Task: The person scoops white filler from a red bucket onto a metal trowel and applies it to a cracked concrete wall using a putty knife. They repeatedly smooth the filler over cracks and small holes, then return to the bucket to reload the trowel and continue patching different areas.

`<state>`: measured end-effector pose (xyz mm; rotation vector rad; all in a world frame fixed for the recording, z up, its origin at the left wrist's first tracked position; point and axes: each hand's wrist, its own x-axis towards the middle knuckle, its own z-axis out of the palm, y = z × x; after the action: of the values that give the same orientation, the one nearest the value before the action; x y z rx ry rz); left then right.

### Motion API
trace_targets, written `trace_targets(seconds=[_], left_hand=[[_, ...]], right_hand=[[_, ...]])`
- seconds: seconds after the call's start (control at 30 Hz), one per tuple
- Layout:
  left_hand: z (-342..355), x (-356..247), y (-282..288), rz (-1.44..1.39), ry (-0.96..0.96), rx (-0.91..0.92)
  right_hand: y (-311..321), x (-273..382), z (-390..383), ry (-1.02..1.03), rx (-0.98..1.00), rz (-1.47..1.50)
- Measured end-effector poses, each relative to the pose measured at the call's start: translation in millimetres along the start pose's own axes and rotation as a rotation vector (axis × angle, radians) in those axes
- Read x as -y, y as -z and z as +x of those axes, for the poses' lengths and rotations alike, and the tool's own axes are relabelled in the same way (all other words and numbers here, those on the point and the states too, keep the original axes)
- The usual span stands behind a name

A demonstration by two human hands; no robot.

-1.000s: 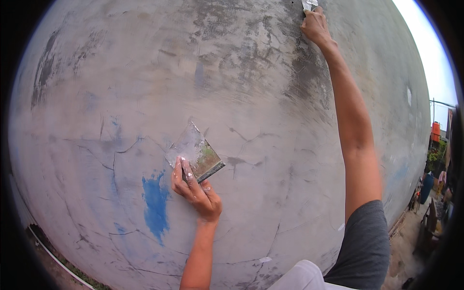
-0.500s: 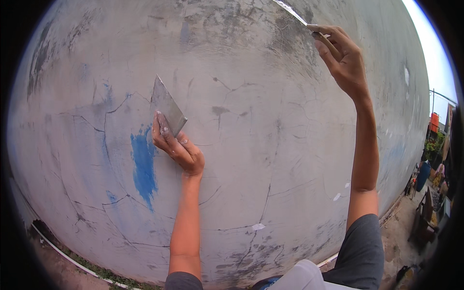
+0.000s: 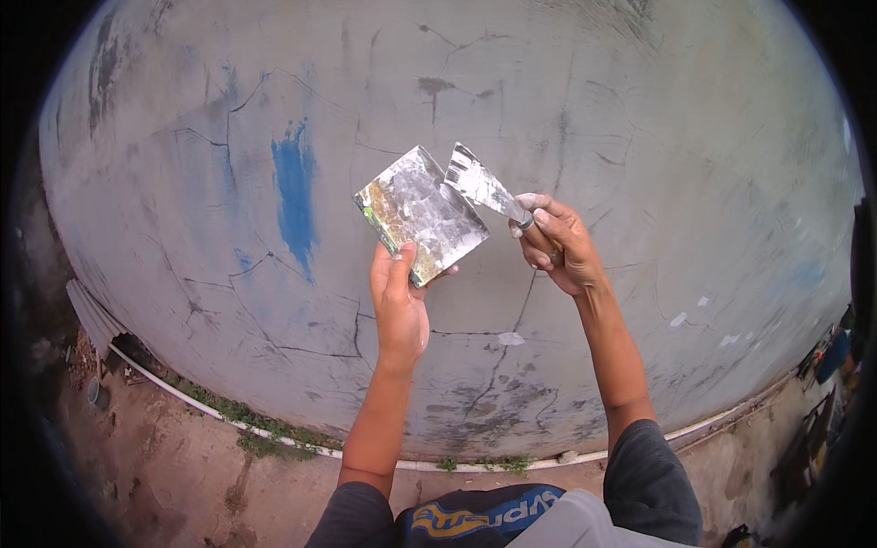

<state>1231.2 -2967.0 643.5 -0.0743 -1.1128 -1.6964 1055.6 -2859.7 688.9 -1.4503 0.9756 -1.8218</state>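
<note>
My left hand grips a square, flat board by its lower corner. White and grey filler smears its face, with brown, yellow and green stains along the left side. Closed round a handle, my right hand holds a putty knife, whose wide metal blade is streaked with white. The blade's tip is close to the board's upper right edge; whether they touch, I cannot tell. Behind both hands rises a grey plastered wall with dark cracks, a blue paint patch and small white filler spots.
A white pipe runs along the wall's foot, with green weeds beside it. At the left, a small bucket stands on the brown ground near a corrugated sheet. Dark clutter lies at the right.
My right hand has come down from high on the wall to beside the board. My left hand has turned the board, so its smeared face shows. The view has tilted downward.
</note>
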Motion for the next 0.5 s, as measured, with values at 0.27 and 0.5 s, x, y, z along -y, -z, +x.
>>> trace_targets(seconds=[0.27,0.5], left_hand=[[-23.6,-0.6,13.4,-0.056,0.235,0.092],[-42.2,8.0,10.7,-0.137,0.358,0.046]], right_hand=[[20.1,-36.1,-30.7,-0.158,0.008,0.073],[17.8,-25.8,-67.3,-0.148,0.01,-0.095]])
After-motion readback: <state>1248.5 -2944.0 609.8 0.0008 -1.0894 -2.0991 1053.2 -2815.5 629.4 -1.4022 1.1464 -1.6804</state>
